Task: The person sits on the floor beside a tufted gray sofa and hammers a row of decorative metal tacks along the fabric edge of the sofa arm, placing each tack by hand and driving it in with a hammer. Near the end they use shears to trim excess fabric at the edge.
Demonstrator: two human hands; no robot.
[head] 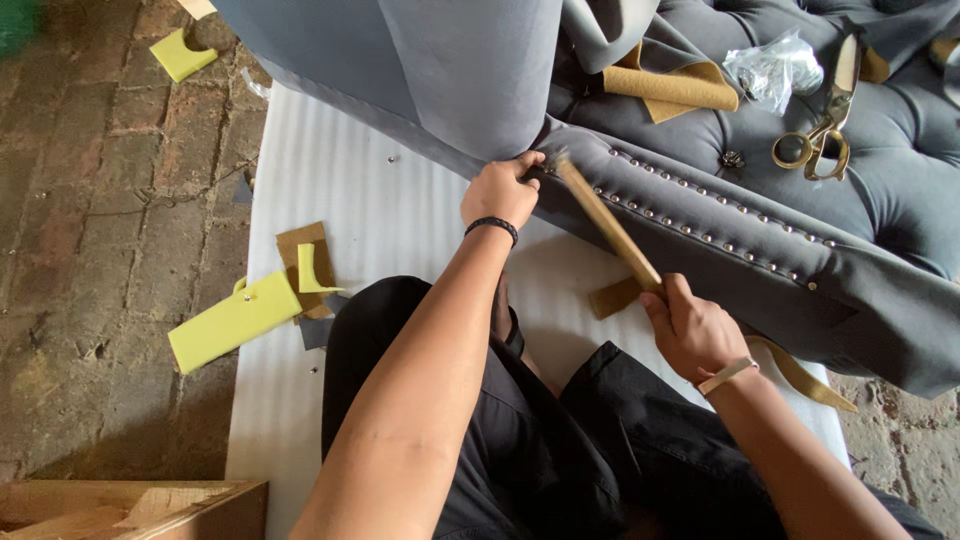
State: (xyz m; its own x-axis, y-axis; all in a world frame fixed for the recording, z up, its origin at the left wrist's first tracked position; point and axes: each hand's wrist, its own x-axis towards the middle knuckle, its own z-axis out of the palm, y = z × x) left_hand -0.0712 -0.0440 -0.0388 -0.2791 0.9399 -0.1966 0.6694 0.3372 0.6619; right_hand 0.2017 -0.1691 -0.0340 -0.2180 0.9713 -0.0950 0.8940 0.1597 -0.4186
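A grey upholstered sofa piece lies across a white foam sheet, its front edge lined with a row of shiny metal studs. My right hand grips the wooden handle of a hammer, whose head sits at the left end of the stud row. My left hand is pinched against the fabric edge right by the hammer head, holding something too small to make out. My legs in black trousers are folded beneath my arms.
Brass-handled scissors, a clear plastic bag and a tan felt strip rest on the tufted grey cushion. Yellow-green foam offcuts and cardboard scraps lie at the left on brick floor. A wooden frame sits bottom left.
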